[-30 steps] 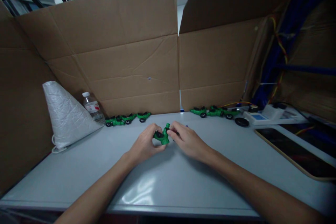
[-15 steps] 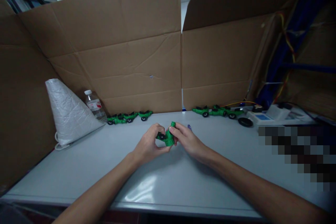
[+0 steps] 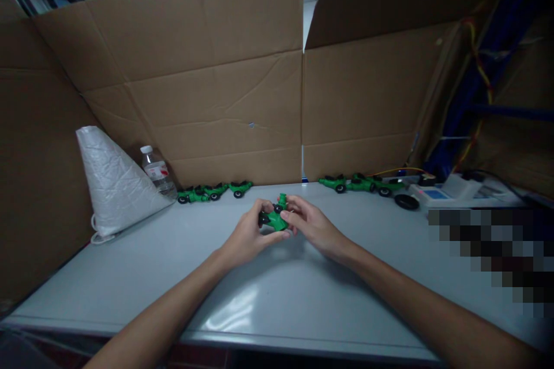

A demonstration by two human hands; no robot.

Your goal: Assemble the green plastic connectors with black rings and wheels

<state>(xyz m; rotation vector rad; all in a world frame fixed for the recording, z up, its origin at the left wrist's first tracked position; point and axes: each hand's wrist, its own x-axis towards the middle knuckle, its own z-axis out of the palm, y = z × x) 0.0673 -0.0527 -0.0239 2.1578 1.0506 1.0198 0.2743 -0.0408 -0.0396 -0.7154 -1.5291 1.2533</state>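
Above the middle of the table, a small green toy vehicle (image 3: 277,219) with black wheels is held between both hands. My left hand (image 3: 249,229) grips it from the left, thumb beneath and fingers curled over the black wheel side. From the right, my right hand (image 3: 312,222) pinches it with thumb and fingertips. A green knobbed end sticks up between the hands. The fingers cover part of the toy, so its full shape is hidden.
Green toy vehicles stand at the back left (image 3: 215,191) and back right (image 3: 361,183) of the grey table (image 3: 142,282). A water bottle (image 3: 158,172) and a white wrapped cone (image 3: 119,190) are at left. Right: a black ring (image 3: 406,202) and power strip (image 3: 465,195). Cardboard walls (image 3: 216,98) enclose the table.
The green toy has turned in my hands, so more of its body and wheels show. Both hands stay in nearly the same place, and the view has shifted slightly.
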